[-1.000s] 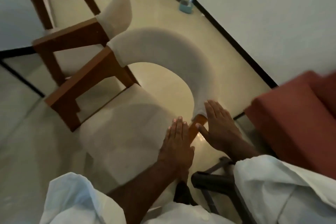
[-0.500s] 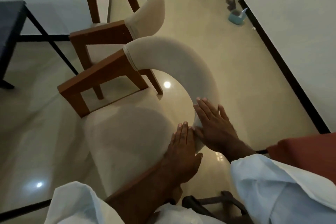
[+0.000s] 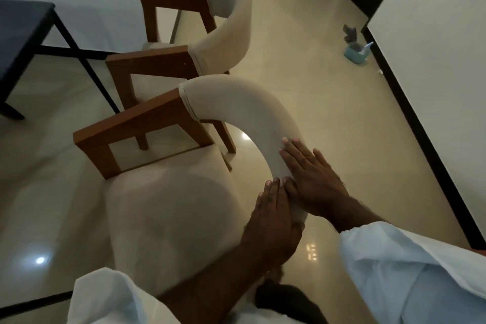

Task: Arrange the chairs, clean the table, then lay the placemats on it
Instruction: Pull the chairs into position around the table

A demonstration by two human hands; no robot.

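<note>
The near chair (image 3: pixel 171 218) has a beige seat, wooden arms and a curved padded backrest (image 3: pixel 236 97). My left hand (image 3: pixel 271 221) presses flat against the inner side of the backrest's near end. My right hand (image 3: pixel 313 179) lies flat on the outer side, so the backrest is clamped between both palms. A second chair (image 3: pixel 228 34) of the same kind stands just beyond, its arm close to the near chair's arm. The dark table (image 3: pixel 21 23) on thin black legs is at the far left, only its corner in view.
A small blue container (image 3: pixel 355 54) with a grey rag sits on the floor by the right wall (image 3: pixel 434 60). A dark object (image 3: pixel 289 300) lies by my feet. Glossy tiled floor (image 3: pixel 328 113) stretches between the chairs and the wall.
My right hand has slid from the wooden arm end up onto the padded backrest, and the left hand has closed in against it. The view swung left; the red seat has left the frame.
</note>
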